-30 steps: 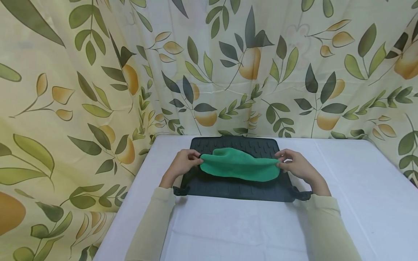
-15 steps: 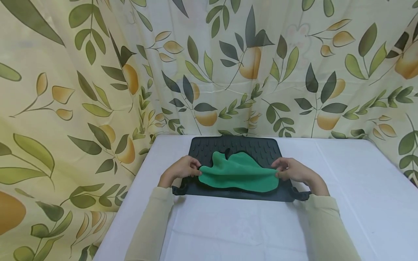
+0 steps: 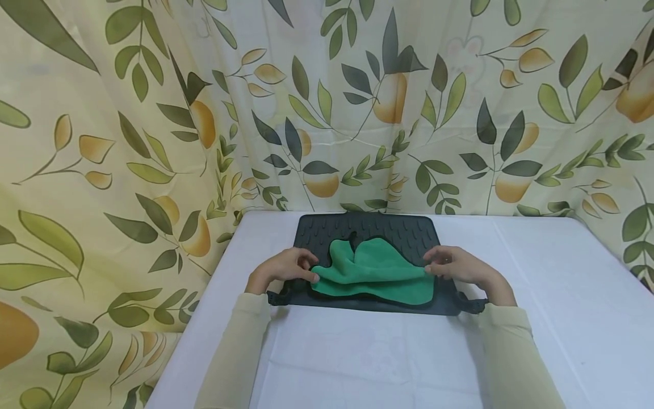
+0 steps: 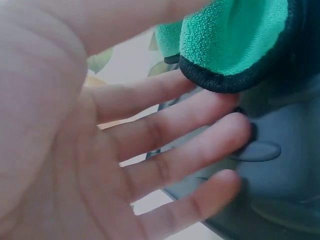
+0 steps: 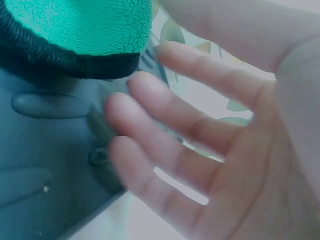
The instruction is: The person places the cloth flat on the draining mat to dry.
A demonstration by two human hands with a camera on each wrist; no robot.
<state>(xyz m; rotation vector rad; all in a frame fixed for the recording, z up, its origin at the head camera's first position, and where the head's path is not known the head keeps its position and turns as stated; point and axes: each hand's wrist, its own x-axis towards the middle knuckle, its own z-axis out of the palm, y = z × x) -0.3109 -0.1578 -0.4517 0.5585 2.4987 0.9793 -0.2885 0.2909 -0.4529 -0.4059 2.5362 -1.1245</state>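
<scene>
A green cloth with black edging (image 3: 378, 272) lies bunched, with a raised fold across it, on a dark ribbed mat or tray (image 3: 409, 230) in the head view. At its left end is my left hand (image 3: 287, 267); the thumb touches or nearly touches the cloth. In the left wrist view, the cloth's rounded corner (image 4: 235, 55) lies between thumb and index finger, which stand apart, and the other fingers are spread. My right hand (image 3: 462, 266) is beside the cloth's right end. The right wrist view shows its loosely extended fingers next to the cloth's edge (image 5: 100, 65), not gripping it.
The mat sits at the far side of a table with a white cover (image 3: 357, 358). Behind and to the left hangs a curtain (image 3: 347, 113) printed with leaves and fruit. A black strap (image 3: 471, 304) is near each sleeve cuff.
Both hands have lowered the green cloth toward the mat's near side. Its lower edge has settled onto the mat, and the right fingers have come away from it.
</scene>
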